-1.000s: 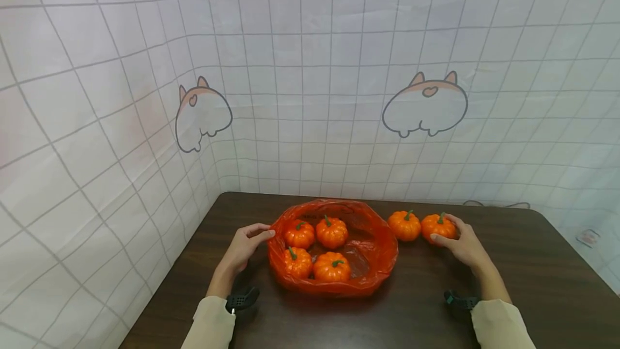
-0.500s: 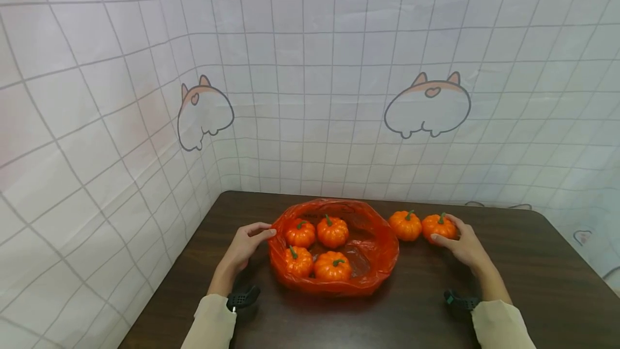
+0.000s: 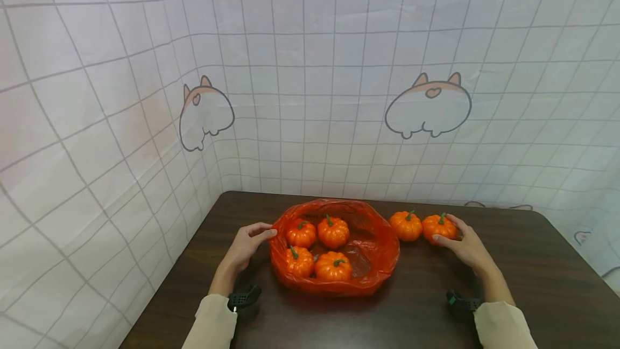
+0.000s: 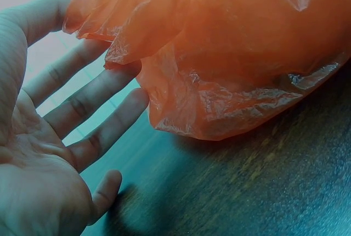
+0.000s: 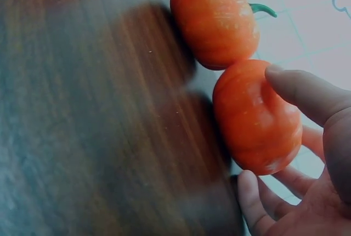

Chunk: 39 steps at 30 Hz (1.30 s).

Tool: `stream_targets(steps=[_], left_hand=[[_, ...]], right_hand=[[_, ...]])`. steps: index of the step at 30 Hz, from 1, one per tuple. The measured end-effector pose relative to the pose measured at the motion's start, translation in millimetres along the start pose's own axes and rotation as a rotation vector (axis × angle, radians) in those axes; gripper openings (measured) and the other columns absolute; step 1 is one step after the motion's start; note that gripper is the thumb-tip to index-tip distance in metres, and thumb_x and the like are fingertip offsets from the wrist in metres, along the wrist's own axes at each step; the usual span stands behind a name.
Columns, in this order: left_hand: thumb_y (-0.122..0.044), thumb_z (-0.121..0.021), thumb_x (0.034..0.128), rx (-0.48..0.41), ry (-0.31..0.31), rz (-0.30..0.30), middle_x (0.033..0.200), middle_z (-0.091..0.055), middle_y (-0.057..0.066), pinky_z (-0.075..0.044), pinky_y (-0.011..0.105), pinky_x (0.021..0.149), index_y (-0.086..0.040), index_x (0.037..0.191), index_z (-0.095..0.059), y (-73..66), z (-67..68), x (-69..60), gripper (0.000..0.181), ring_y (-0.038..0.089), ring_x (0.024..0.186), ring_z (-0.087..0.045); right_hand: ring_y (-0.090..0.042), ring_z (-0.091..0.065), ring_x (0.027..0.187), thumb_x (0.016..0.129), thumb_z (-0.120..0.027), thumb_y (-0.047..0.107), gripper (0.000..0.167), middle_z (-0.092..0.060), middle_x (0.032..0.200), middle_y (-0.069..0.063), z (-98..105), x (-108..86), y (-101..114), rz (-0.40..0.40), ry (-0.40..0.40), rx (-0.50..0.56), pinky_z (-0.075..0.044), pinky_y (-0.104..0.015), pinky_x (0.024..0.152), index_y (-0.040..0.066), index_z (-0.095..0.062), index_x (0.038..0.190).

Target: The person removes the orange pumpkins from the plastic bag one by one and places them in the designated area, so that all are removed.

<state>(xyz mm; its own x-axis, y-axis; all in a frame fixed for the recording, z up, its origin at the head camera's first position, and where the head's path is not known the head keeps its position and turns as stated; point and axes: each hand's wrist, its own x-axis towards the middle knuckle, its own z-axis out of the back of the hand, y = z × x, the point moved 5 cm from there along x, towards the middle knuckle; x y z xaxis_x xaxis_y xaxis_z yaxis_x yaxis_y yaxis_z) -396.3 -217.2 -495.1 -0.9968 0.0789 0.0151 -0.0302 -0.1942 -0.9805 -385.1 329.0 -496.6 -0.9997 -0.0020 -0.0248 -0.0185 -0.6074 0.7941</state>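
Orange pumpkins with green stems, among them one pumpkin (image 3: 333, 267) nearest the front, lie inside an open red plastic bag (image 3: 334, 288). My left hand (image 3: 240, 249) pinches the bag's left rim; in the left wrist view, the thumb of this hand (image 4: 60, 131) is at the edge of the bag (image 4: 230, 44), its other fingers fairly straight behind. Right of the bag, my right hand (image 3: 469, 245) grips the right-hand pumpkin (image 3: 436, 229). The right wrist view shows this hand (image 5: 321, 189) around the pumpkin (image 5: 255, 118), thumb on its surface, touching a second pumpkin (image 5: 214, 19).
A dark wooden table (image 3: 310, 322) carries everything. White grid-patterned cloth (image 3: 310, 123) hangs behind it and along the left side. A thin cable (image 3: 520, 207) lies at the table's back right edge. Each wrist wears a black device, such as the left one (image 3: 244, 298).
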Motion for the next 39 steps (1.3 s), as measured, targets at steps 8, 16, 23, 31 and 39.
stream_targets(steps=[8, 16, 23, 31, 39], left_hand=[[-0.027, -0.072, 0.0954, -0.013, -0.002, -0.002, 0.116, -0.073, 0.009, -0.036, 0.061, 0.116, -0.005, 0.115, -0.074, -1.3, -0.9, -0.7, 0.030, 0.028, 0.115, -0.060], [-0.027, -0.072, 0.0959, -0.011, 0.004, -0.006, 0.116, -0.072, 0.008, -0.037, 0.058, 0.115, -0.002, 0.118, -0.072, -3.4, -1.2, -1.3, 0.034, 0.025, 0.115, -0.059], [-0.028, -0.071, 0.0963, -0.005, -0.006, 0.004, 0.116, -0.072, 0.009, -0.036, 0.060, 0.116, -0.002, 0.118, -0.072, -0.8, 0.1, -0.7, 0.034, 0.027, 0.117, -0.059], [-0.030, -0.072, 0.0958, -0.014, 0.001, 0.007, 0.116, -0.072, 0.009, -0.037, 0.059, 0.116, -0.004, 0.116, -0.073, 2.9, 0.2, 0.4, 0.033, 0.027, 0.116, -0.059], [-0.030, -0.071, 0.0963, -0.017, 0.011, -0.006, 0.115, -0.072, 0.008, -0.034, 0.061, 0.117, -0.003, 0.116, -0.073, 2.5, -0.6, 1.5, 0.034, 0.027, 0.115, -0.058]], right_hand=[[-0.059, -0.039, 0.136, 0.100, -0.065, 0.037, 0.088, -0.020, 0.157, -0.042, 9, -6.1, 11, 0.012, 0.006, 0.026, -0.052, -0.053, 0.099, -0.004, -0.015, 0.160], [-0.059, -0.032, 0.141, 0.100, -0.062, 0.048, 0.091, -0.018, 0.162, -0.036, 29, -17.5, 45, 0.023, -0.115, 0.033, -0.040, -0.070, 0.104, 0.005, -0.014, 0.163], [-0.055, -0.037, 0.138, 0.099, -0.065, 0.046, 0.086, -0.029, 0.161, -0.032, 31, -31.8, 97, 0.163, -0.122, 0.014, -0.042, -0.071, 0.101, 0.008, -0.021, 0.163], [-0.046, -0.054, 0.129, 0.099, -0.069, 0.033, 0.070, -0.045, 0.152, -0.025, -2, -39.1, 145, 0.352, -0.090, 0.027, -0.045, -0.064, 0.105, 0.010, -0.037, 0.156], [-0.035, -0.061, 0.120, 0.093, -0.076, 0.036, 0.066, -0.056, 0.143, -0.015, -59, -40.9, 169, 0.436, 0.031, 0.018, -0.054, -0.054, 0.096, 0.017, -0.047, 0.149]])
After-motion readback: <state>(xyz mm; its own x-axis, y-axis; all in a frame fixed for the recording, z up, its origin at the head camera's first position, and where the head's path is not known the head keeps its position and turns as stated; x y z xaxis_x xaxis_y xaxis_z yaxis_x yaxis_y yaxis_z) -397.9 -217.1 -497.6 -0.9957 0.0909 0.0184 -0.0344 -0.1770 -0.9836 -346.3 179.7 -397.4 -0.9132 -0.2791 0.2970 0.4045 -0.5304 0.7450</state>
